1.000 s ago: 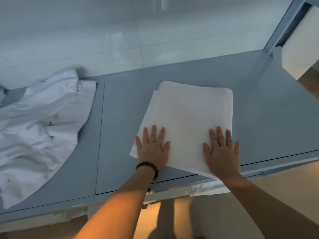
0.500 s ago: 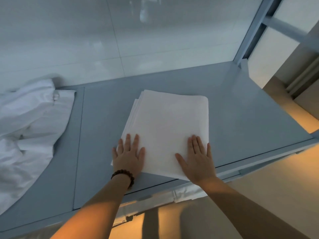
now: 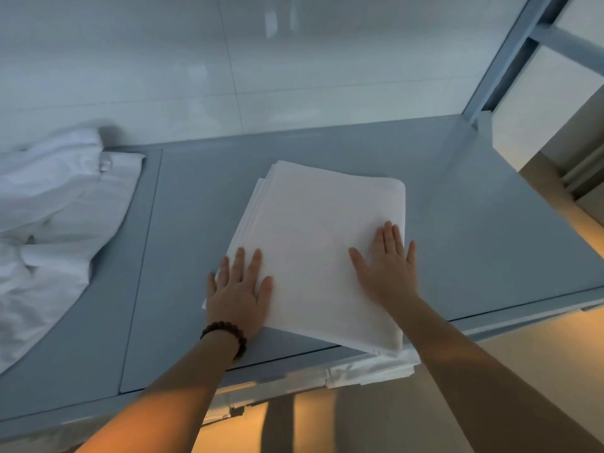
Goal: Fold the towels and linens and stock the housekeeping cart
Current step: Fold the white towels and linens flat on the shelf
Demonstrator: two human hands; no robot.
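Hands: left hand [image 3: 238,294] and right hand [image 3: 387,268] spread flat, pressing folded white linen sheet [image 3: 322,256].
Change: right hand slid further up.
Meaning: smoothing on grey tabletop [image 3: 474,230]; stocking next.

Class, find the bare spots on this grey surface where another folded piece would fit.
Bare strip between the unfolded white linen and the folded linen; wider bare area right of the fold, out to the frame post. Left end crowded. Both hands, left and right, cover the fold.
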